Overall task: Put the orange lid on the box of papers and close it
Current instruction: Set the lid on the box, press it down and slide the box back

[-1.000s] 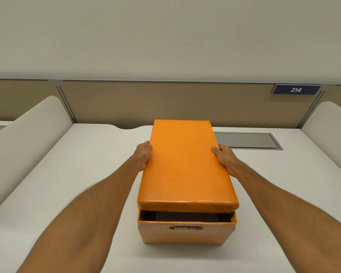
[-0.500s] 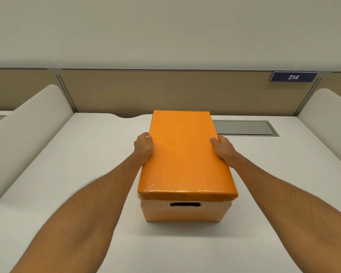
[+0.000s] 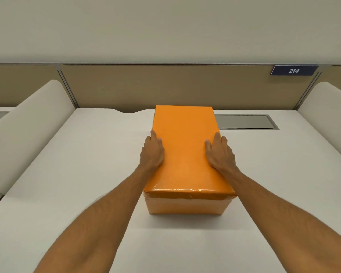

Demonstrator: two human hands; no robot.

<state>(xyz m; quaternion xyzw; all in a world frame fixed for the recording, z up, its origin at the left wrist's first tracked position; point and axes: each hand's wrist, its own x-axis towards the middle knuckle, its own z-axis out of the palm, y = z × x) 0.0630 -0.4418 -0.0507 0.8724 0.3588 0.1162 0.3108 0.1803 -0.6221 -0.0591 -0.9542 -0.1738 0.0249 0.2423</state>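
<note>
The orange lid (image 3: 185,154) sits level on the orange box (image 3: 186,206) in the middle of the white desk (image 3: 87,174). The lid's rim covers the top of the box's front wall, and the papers inside are hidden. My left hand (image 3: 153,151) lies flat on the lid's left edge, fingers stretched forward. On the lid's right edge my right hand (image 3: 220,152) rests the same way. Neither hand is wrapped around anything.
A beige partition (image 3: 165,85) closes the back of the desk, with a dark sign reading 214 (image 3: 293,70) at the upper right. A grey cable hatch (image 3: 244,122) lies behind the box. Rounded white dividers (image 3: 28,125) flank the desk on both sides.
The lid came down from a tilted position above the open box and now sits fully on it. Both hands slid from gripping its sides to lying flat on top.
</note>
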